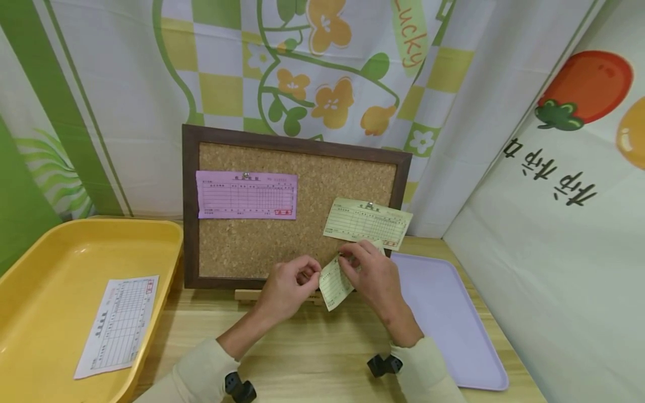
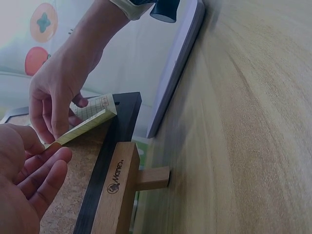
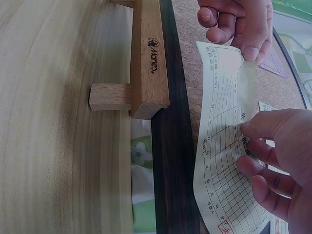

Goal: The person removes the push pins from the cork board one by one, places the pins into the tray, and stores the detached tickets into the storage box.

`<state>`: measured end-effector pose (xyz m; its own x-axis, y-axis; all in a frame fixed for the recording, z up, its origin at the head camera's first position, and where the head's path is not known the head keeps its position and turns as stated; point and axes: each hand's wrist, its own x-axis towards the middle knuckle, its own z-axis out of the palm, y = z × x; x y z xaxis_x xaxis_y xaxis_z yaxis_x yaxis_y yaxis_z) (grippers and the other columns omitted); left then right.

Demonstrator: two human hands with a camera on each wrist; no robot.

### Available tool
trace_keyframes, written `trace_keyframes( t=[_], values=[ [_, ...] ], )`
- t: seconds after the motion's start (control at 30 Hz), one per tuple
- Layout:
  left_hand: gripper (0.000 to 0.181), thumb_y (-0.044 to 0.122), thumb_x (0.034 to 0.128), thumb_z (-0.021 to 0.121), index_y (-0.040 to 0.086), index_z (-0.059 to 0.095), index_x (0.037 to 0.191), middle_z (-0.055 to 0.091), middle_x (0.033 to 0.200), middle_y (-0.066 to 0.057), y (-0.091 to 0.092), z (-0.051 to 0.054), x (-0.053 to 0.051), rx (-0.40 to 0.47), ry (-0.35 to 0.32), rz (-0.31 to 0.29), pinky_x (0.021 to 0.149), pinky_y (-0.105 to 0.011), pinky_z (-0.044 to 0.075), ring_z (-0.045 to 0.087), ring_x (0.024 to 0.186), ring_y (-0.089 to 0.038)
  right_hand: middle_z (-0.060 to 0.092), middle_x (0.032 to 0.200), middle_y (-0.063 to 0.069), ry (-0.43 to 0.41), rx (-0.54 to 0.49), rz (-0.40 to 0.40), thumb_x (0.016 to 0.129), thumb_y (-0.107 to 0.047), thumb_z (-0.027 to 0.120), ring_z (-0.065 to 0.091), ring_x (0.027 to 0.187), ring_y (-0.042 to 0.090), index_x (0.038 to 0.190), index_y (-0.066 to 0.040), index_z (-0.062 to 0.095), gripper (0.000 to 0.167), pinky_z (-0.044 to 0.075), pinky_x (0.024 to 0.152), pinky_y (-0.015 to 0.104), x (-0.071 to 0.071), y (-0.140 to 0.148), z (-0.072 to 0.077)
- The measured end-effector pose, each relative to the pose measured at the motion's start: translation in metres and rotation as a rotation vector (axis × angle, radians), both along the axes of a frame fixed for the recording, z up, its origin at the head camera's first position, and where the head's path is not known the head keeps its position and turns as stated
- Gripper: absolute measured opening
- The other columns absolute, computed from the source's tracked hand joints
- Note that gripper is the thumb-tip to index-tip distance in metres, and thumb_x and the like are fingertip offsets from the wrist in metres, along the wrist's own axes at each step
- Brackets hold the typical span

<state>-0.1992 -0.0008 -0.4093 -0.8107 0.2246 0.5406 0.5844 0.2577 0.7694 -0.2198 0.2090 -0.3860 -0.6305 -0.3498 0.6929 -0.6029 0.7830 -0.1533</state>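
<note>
A pale yellow receipt slip (image 1: 333,286) is held at a slant before the lower right of a framed corkboard (image 1: 252,243). My left hand (image 1: 289,284) pinches one corner of it between thumb and forefinger. At the slip's upper edge, my right hand (image 1: 377,279) grips with thumb and fingertips; whether a pin is also there I cannot tell. Just above hangs another yellow receipt slip (image 1: 360,222), fixed by a clear pushpin (image 1: 370,205) and reaching over the right frame. A purple receipt slip (image 1: 247,198) hangs at the board's left under its own pushpin.
The board leans on a wooden easel (image 3: 148,63) on the wooden table (image 1: 302,358). At left, a yellow tray (image 1: 45,291) carries a white receipt slip (image 1: 118,324). A lilac tray (image 1: 443,313) lies at right. Patterned curtains (image 1: 221,67) close off the back and sides.
</note>
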Motion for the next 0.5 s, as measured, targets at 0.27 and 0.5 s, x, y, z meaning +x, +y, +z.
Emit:
trace_keyframes(
  t=[0.27,0.5],
  values=[
    [0.011,-0.003,0.0922,0.069,0.008,0.070,0.090,0.066,0.076,0.006,-0.0005,0.0010,0.0014,0.000,0.008,0.001,0.059,-0.026,0.055,0.063,0.065,-0.005,0.070,0.097,0.001,0.005,0.010,0.005,0.089,-0.010,0.082,0.070,0.071,0.014,0.104,-0.012,0.076,0.016,0.054,0.053,0.030,0.0005,-0.0004,0.0016],
    [0.011,-0.003,0.0926,0.068,0.007,0.071,0.091,0.066,0.077,0.006,-0.0016,0.0010,0.0009,-0.006,0.015,-0.010,0.061,-0.026,0.055,0.063,0.067,-0.006,0.070,0.093,0.001,0.031,0.015,0.025,0.087,-0.010,0.084,0.070,0.068,0.015,0.100,-0.011,0.076,0.016,0.053,0.051,0.030,0.0005,-0.0004,0.0020]
  ],
)
